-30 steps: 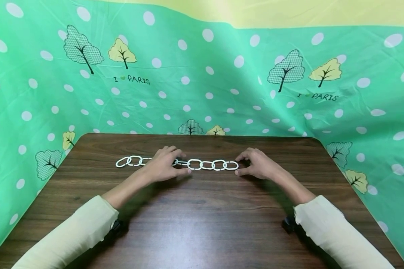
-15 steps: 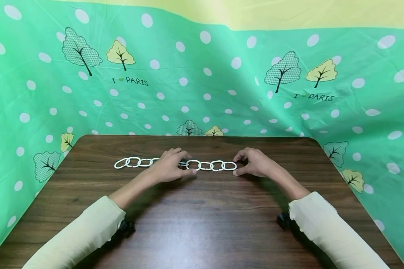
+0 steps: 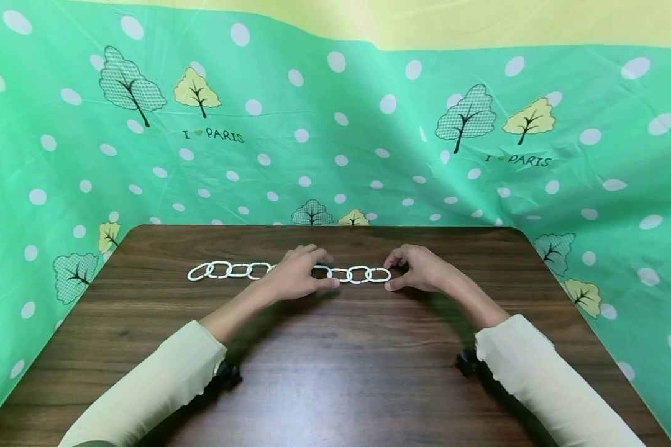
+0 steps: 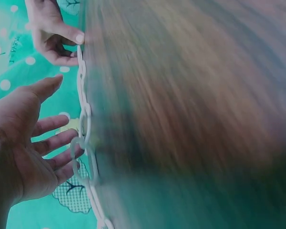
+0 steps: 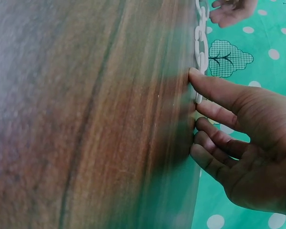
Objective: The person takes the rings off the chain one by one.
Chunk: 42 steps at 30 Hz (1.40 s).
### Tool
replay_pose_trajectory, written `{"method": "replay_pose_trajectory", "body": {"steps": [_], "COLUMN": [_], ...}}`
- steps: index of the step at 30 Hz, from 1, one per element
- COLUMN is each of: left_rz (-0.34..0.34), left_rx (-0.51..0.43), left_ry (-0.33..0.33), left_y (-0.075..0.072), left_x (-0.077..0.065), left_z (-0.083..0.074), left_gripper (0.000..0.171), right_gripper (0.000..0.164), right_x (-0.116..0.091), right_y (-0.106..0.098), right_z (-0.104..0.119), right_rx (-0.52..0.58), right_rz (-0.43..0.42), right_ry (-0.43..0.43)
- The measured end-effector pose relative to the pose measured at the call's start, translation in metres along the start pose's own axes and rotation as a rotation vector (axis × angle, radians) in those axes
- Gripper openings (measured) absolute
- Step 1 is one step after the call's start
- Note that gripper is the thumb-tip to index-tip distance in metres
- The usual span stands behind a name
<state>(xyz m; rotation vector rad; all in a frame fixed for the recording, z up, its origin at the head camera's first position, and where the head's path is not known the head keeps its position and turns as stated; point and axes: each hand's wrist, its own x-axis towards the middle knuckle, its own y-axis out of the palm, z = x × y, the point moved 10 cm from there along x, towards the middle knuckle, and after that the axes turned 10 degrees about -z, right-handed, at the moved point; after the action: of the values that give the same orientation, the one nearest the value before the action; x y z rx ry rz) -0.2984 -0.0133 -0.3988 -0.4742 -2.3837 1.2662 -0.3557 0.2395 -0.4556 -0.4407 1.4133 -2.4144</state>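
The white chain [image 3: 349, 275] is lying across the far part of the table [image 3: 335, 347], left of centre, its links running left to right in a nearly straight row. My left hand [image 3: 298, 273] is covering its middle; the fingers are lying spread with the thumb well apart, gripping nothing that I can make out, and whether they are touching the links I cannot tell. My right hand [image 3: 423, 270] is standing at the chain's right end, part-way open, thumb on the near side and forefinger on the far side; whether they are pinching the end link I cannot tell. Behind the table a green dotted cloth [image 3: 358, 136] is hanging.

I am judging the step in hand to be straightening the chain, the right hand minding the end while the left is working along. The next move is calling, I judge, for light, even contact rightward without disturbing the row.

Against the frame one second back, my left hand is sitting further right and more left-hand links are showing; my right hand is keeping its place.
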Motion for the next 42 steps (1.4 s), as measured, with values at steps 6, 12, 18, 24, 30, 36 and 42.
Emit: {"method": "replay_pose_trajectory", "body": {"steps": [6,12,18,24,30,36,42], "left_rz": [-0.001,-0.009,0.009,0.008,0.001,-0.007,0.030], "left_rx": [-0.017,-0.028,-0.041,-0.084,-0.098,-0.114,-0.099], "left_ry": [0.038,0.061,0.049,0.041,0.039,0.042,0.026], "left_y": [0.007,0.013,0.021,0.036,0.056,0.060,0.068], "left_x": [0.007,0.016,0.022,0.030,0.042,0.050,0.061], "left_z": [-0.012,-0.022,-0.027,-0.022,-0.008,-0.015,-0.016], "left_gripper": [0.058,0.056,0.055,0.053,0.052,0.047,0.049], "right_gripper": [0.048,0.044,0.040,0.039,0.039,0.038,0.039], "right_x": [0.004,-0.014,-0.021,-0.019,-0.019,-0.018,-0.018], "right_y": [0.004,-0.023,-0.028,-0.026,-0.028,-0.029,-0.029], "right_z": [-0.005,0.056,0.067,0.063,0.065,0.067,0.067], "right_rx": [-0.034,-0.008,-0.037,-0.043,-0.058,-0.068,-0.067], "right_rz": [-0.003,0.057,0.063,0.075,0.082,0.080,0.085], "right_ry": [0.052,0.086,0.130,0.147,0.152,0.150,0.150]}}
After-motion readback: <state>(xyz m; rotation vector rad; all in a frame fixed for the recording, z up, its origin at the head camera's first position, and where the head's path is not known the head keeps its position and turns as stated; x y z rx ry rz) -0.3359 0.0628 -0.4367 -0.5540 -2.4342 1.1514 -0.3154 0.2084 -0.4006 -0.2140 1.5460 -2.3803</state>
